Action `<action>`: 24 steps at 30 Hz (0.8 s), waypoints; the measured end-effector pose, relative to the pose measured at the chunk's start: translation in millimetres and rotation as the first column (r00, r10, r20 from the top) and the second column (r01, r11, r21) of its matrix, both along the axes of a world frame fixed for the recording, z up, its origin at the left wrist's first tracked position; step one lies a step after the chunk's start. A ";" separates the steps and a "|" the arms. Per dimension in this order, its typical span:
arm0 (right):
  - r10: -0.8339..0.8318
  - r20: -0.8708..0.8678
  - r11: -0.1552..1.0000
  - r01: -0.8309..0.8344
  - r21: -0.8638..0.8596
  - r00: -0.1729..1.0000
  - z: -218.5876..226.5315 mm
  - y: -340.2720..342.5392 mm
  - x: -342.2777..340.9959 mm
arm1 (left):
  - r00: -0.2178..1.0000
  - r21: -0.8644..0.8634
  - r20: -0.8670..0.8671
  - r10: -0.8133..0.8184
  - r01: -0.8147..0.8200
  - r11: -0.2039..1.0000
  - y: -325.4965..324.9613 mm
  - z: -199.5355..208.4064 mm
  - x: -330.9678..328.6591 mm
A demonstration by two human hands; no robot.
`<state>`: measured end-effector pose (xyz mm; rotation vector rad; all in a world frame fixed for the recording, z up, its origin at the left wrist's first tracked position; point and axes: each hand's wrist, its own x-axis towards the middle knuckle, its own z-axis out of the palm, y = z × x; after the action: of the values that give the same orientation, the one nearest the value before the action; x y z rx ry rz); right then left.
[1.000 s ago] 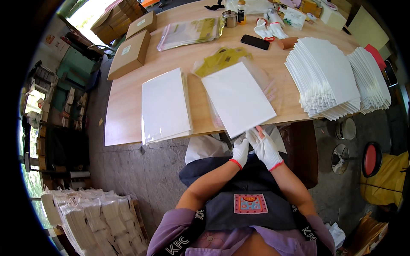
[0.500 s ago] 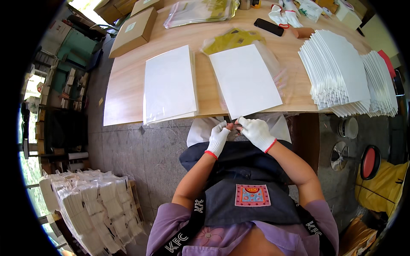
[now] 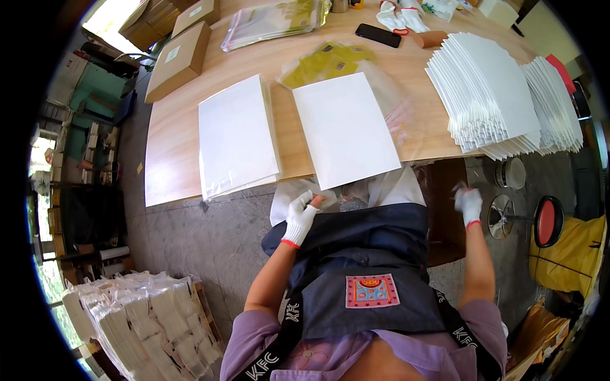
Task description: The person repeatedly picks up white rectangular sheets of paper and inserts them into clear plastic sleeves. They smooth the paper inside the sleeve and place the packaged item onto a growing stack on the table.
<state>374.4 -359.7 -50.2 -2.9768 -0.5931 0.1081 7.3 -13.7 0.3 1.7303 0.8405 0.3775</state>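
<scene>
My left hand [image 3: 301, 219], in a white knit glove with a bare thumb tip, is closed just below the table's near edge. Something pale and partly see-through shows at its fingertips; I cannot make it out. Out to the right, above a brown box [image 3: 447, 222], my gloved right hand [image 3: 469, 204] is smeared by motion, so its fingers are unclear. A white flat sheet or board [image 3: 348, 130] lies on the table, its lower corner beyond my left hand. Under it are clear plastic sleeves with yellow-green ends [image 3: 327, 65]. A stack of white sheets in clear sleeves [image 3: 236, 136] lies to its left.
Fanned white packets [image 3: 486, 89] pile up at the table's right. A phone [image 3: 378, 35], gloves [image 3: 403, 18] and more plastic sleeves [image 3: 273, 25] lie farther back. Cardboard boxes [image 3: 180, 61] stand at the far left. Wrapped bundles [image 3: 143, 317] sit low left; a red-topped stool [image 3: 549, 222] stands right.
My hands were together at the white sheet's lower corner. The right has swung away to the right; the left has moved slightly left and down. The whole view has shifted a little.
</scene>
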 end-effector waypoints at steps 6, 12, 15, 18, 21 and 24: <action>0.233 -0.438 0.972 -0.225 0.072 0.868 77.1 62.3 -72.3 | 0.999 0.821 0.028 -0.016 -0.014 0.571 3.5 8.9 15.5; 0.724 0.201 0.549 -0.728 0.410 0.660 110.1 167.7 -92.7 | 0.988 0.835 0.040 -0.147 0.047 0.548 10.8 20.2 31.3; 0.570 -0.151 0.742 -0.428 0.516 0.808 93.5 186.9 -86.9 | 0.987 0.544 0.101 0.128 -0.163 0.823 9.6 -3.7 30.2; 0.395 -0.037 0.828 -0.338 0.447 0.918 96.2 198.0 -93.7 | 0.881 -0.217 0.189 0.433 -0.393 0.894 1.6 -11.8 35.5; 0.314 0.137 0.838 -0.342 0.424 0.939 82.3 189.8 -86.4 | 0.806 -0.659 0.215 0.551 -0.297 0.691 -7.3 23.5 42.2; 0.381 -0.308 0.870 -0.225 0.439 0.872 100.9 186.0 -91.2 | 0.803 -0.607 0.309 0.510 -0.246 0.755 -4.1 34.3 39.1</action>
<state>283.2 -173.7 50.7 -2.3586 -0.9078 0.5249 46.4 -17.9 34.6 0.8635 0.8487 0.7252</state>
